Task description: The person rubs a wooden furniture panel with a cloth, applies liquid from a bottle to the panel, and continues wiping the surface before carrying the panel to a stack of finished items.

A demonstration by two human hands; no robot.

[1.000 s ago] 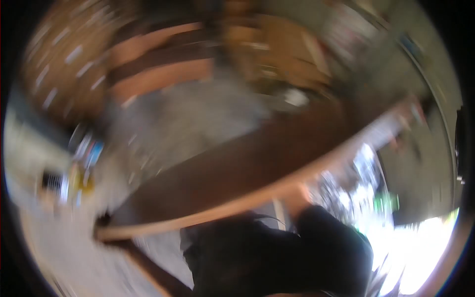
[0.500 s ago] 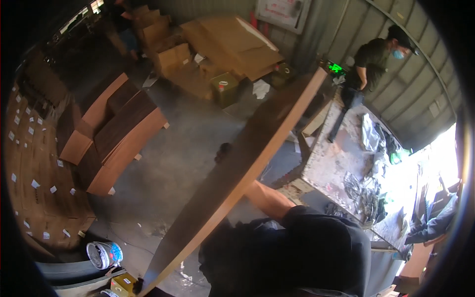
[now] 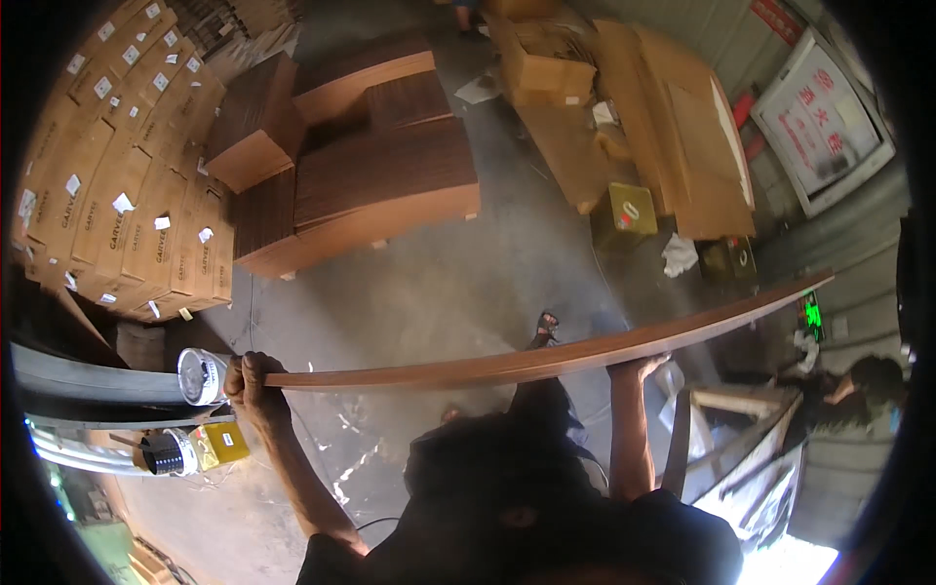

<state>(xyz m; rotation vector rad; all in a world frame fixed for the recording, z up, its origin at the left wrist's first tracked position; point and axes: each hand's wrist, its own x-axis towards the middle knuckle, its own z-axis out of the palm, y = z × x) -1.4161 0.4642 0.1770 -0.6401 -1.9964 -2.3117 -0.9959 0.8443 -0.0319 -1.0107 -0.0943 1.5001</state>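
A long brown wooden board (image 3: 487, 369) stretches across in front of me, seen nearly edge-on and reaching up to the far right. My left hand (image 3: 253, 383) is closed around its left end. Toward the right, my right hand (image 3: 639, 367) supports the board from the near side and below; its fingers are partly hidden by the panel. Both forearms come up from the lower edge. Beyond the board, stacked brown boards (image 3: 385, 185) lie in several piles on low wooden blocks on the floor.
Stacked cartons (image 3: 127, 205) stand at the left. A white bucket (image 3: 202, 377) and a yellow tin (image 3: 222, 444) sit by my left hand. Flattened cardboard (image 3: 682, 146) leans near the wall, with a gold tin (image 3: 624, 214) before it. A co-worker (image 3: 858, 390) is at right.
My view has turned right, and the board now lies crosswise instead of steeply slanted. My left hand has come into view at its left end.
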